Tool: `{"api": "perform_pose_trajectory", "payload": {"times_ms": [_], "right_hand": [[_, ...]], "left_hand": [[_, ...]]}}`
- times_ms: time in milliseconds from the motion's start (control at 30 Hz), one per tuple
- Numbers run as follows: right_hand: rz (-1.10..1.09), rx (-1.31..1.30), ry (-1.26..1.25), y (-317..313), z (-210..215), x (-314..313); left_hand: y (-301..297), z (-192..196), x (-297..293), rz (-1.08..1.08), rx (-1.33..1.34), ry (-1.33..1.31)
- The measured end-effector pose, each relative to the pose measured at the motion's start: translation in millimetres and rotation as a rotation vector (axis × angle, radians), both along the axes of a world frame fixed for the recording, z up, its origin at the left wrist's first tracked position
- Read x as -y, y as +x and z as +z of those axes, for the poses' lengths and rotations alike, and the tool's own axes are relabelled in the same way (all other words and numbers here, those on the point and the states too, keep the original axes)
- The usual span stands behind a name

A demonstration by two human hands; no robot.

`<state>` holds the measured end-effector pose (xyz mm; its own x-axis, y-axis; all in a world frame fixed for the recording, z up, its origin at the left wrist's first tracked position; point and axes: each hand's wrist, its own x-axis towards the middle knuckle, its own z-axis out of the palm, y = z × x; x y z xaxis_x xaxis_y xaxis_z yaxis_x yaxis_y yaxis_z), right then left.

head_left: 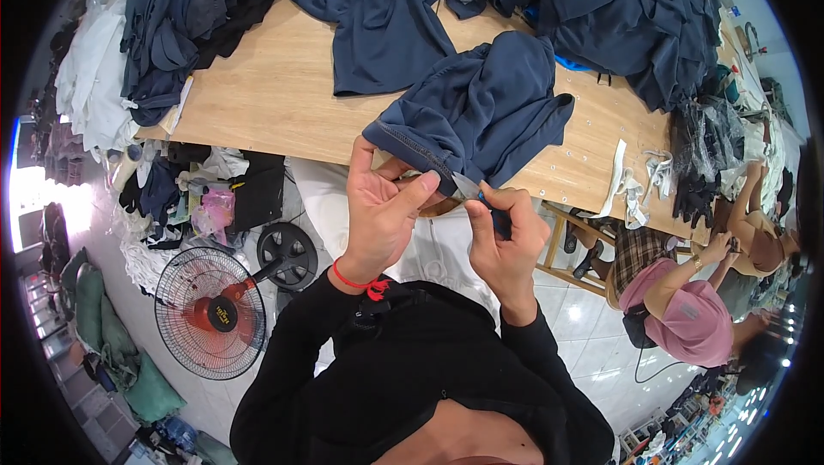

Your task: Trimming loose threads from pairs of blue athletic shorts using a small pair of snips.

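A dark blue garment (493, 96) lies bunched at the near edge of the wooden table, its stitched hem turned toward me. My left hand (384, 207) pinches that hem between thumb and fingers; a red string bracelet circles the wrist. In my right hand (508, 237) is a pair of small thread snips (464, 186) with silver blades and a blue grip. The blades point left and touch or nearly touch the hem's edge beside my left thumb. The fingers partly cover the grip.
Piles of dark blue garments (627, 18) cover the far side of the wooden table (249, 109). White fabric strips (620, 177) lie at its right. A standing fan (210, 312) is on the floor at left. Two people sit at the right, one in a pink shirt (682, 310).
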<state>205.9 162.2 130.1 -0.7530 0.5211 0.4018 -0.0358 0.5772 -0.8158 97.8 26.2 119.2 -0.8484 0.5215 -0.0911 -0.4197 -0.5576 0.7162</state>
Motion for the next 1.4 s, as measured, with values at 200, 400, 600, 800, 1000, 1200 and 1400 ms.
{"api": "perform_pose_trajectory", "payload": {"times_ms": [200,400,600,800,1000,1200,1400], "right_hand": [[0.000,0.037,-0.010,2,-1,-1],[-0.045,0.023,-0.045,3,-2,-2],[0.011,0.060,-0.036,4,-6,-2],[0.019,-0.125,-0.392,-17,10,6],[-0.251,-0.117,-0.528,-23,-16,-27],[0.035,-0.062,-0.414,-32,-10,-2],[-0.279,-0.109,-0.707,-10,-42,-56]], "left_hand": [[0,2,-1,0.008,0.013,0.006],[0,3,-1,0.014,0.019,0.005],[0,-1,1,-0.016,-0.025,-0.029],[1,-2,-2,-0.057,0.018,-0.022],[0,-5,-1,-0.067,0.001,-0.096],[-1,-5,-4,-0.048,0.035,-0.101],[-6,-5,5,-0.029,0.014,-0.111]]}}
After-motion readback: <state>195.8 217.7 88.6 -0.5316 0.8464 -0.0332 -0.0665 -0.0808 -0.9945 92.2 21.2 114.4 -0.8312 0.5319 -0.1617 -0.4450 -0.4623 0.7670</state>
